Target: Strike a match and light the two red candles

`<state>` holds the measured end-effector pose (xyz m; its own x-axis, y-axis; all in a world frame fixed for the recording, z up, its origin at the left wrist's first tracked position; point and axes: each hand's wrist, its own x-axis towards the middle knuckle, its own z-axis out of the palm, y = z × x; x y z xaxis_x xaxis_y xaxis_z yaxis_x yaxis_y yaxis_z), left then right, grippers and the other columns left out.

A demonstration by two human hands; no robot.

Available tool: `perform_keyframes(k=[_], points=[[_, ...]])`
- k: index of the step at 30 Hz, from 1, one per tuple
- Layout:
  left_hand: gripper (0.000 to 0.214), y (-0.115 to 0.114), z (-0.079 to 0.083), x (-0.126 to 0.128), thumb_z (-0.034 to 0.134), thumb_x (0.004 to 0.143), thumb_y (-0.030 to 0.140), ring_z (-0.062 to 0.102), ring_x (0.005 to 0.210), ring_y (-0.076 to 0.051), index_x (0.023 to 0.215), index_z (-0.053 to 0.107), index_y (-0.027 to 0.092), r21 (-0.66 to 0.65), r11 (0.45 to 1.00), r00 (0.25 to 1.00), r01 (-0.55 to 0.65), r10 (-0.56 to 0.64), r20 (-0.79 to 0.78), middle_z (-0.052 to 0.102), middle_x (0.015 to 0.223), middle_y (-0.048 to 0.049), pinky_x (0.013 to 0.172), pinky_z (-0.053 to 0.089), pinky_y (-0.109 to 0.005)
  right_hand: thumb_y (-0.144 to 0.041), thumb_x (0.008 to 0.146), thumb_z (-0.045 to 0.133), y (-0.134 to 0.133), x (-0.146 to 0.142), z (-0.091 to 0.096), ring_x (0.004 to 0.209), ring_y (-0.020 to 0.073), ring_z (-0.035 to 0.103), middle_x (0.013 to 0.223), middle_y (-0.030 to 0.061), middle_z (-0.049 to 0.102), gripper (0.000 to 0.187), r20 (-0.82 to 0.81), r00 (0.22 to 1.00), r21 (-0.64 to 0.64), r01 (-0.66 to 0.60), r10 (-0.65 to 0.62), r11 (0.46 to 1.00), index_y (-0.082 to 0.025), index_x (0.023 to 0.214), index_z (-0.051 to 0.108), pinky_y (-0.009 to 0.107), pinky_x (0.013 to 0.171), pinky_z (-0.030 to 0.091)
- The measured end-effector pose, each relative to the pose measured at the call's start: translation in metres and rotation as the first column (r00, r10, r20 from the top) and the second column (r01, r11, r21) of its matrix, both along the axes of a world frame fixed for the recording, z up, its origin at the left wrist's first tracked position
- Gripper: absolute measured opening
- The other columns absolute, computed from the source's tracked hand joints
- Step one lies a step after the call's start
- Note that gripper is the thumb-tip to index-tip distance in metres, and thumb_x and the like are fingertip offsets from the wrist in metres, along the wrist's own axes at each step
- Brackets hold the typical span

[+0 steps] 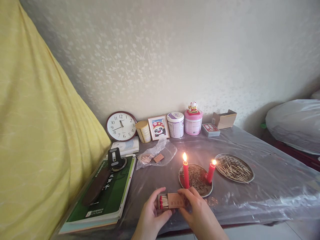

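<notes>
My left hand (152, 215) and my right hand (197, 210) both grip a small brown matchbox (175, 200) at the table's near edge. Its drawer is slid out to the left, showing several red-tipped matches (163, 201). Just behind the box stands a round metal plate (197, 180) with two lit red candles: a tall upright one (186, 173) on its left and a shorter tilted one (211, 171) on its right.
A second round plate (235, 168) of loose matchsticks lies to the right. A clear plastic bag (156, 153), a green book (105, 193) with a dark case on it, a wall clock (121, 126), tins, a framed picture (158, 127) and small boxes line the wall. Yellow cloth (37, 133) hangs left.
</notes>
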<state>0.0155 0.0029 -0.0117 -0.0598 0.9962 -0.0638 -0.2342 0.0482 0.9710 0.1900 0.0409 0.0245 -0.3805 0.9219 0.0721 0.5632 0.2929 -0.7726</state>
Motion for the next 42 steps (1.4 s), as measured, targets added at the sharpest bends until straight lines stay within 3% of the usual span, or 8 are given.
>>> perform_keyframes(k=[5,8,11,14,19,30,36,42], points=[[0.041,0.0,0.0,-0.001,0.074,0.064,0.02,0.065,0.076,-0.023,0.102,0.06,0.017,-0.006,1.0,0.986,0.01,-0.011,-0.164,0.072,0.085,-0.0078,0.072,0.05,-0.035,-0.007,0.07,0.054,-0.002,0.004,0.001,0.09,0.0203,0.062,0.107,0.0084,0.058,0.043,0.034,0.999,0.009,-0.029,0.028,1.0,-0.018,0.111,0.061,0.029,0.079,0.048],[0.038,-0.001,0.004,0.002,0.073,0.064,0.019,0.066,0.075,-0.023,0.1,0.06,0.016,-0.031,0.999,0.979,0.034,-0.039,-0.201,0.073,0.081,-0.0072,0.07,0.05,-0.034,-0.011,0.077,0.055,-0.006,0.003,0.008,0.093,0.0189,0.061,0.113,0.0078,0.055,0.039,-0.005,0.999,0.07,-0.052,0.052,0.996,-0.02,0.115,0.059,0.028,0.081,0.047],[0.033,-0.002,0.006,0.006,0.073,0.063,0.017,0.066,0.074,-0.022,0.094,0.061,0.015,-0.033,0.995,0.971,0.089,-0.094,-0.22,0.073,0.08,-0.0071,0.069,0.049,-0.033,-0.015,0.086,0.049,-0.011,-0.002,0.015,0.084,0.0151,0.06,0.099,0.0045,0.057,0.021,-0.027,0.988,0.103,-0.15,0.154,0.983,-0.022,0.095,0.066,0.025,0.077,0.047],[0.031,-0.003,0.007,0.009,0.074,0.061,0.016,0.065,0.071,-0.021,0.09,0.062,0.014,-0.052,0.989,0.959,0.137,-0.146,-0.245,0.072,0.076,-0.006,0.065,0.048,-0.03,-0.012,0.086,0.05,-0.013,-0.006,0.017,0.077,0.014,0.058,0.088,0.0033,0.056,0.021,0.018,0.977,0.099,-0.214,0.213,0.972,-0.021,0.082,0.069,0.023,0.073,0.046],[0.032,-0.004,0.011,0.011,0.076,0.059,0.016,0.065,0.069,-0.021,0.087,0.062,0.014,-0.112,0.979,0.954,0.171,-0.193,-0.231,0.072,0.074,-0.0049,0.064,0.048,-0.03,-0.011,0.085,0.051,-0.011,-0.005,0.015,0.075,0.0132,0.057,0.085,0.0027,0.058,0.023,0.071,0.968,0.086,-0.247,0.242,0.965,-0.021,0.079,0.07,0.023,0.069,0.044],[0.033,-0.005,0.005,0.011,0.069,0.061,0.007,0.068,0.078,-0.024,0.093,0.061,0.013,-0.068,0.975,0.928,0.211,-0.222,-0.298,0.074,0.084,-0.0087,0.068,0.05,-0.032,-0.006,0.081,0.058,-0.013,-0.006,0.007,0.07,0.0099,0.056,0.081,-0.0013,0.059,0.02,0.112,0.966,0.112,-0.246,0.234,0.963,-0.019,0.07,0.067,0.019,0.065,0.04],[0.034,-0.004,0.001,0.011,0.065,0.062,0.004,0.068,0.08,-0.024,0.094,0.061,0.014,-0.04,0.97,0.923,0.24,-0.241,-0.3,0.074,0.086,-0.0082,0.069,0.05,-0.03,-0.006,0.079,0.059,-0.013,-0.008,-0.001,0.068,0.011,0.056,0.078,-0.0008,0.058,0.016,0.127,0.971,0.18,-0.223,0.202,0.958,-0.019,0.074,0.066,0.021,0.063,0.039],[0.027,-0.006,0.008,0.02,0.064,0.058,0.001,0.066,0.072,-0.022,0.08,0.062,0.016,0.007,0.98,0.92,0.201,-0.186,-0.344,0.071,0.077,-0.0031,0.063,0.048,-0.028,-0.003,0.076,0.052,-0.017,-0.016,0.006,0.07,0.013,0.057,0.08,0.0019,0.057,0.017,0.0,0.979,0.18,-0.203,0.206,0.963,-0.017,0.073,0.061,0.022,0.064,0.043]])
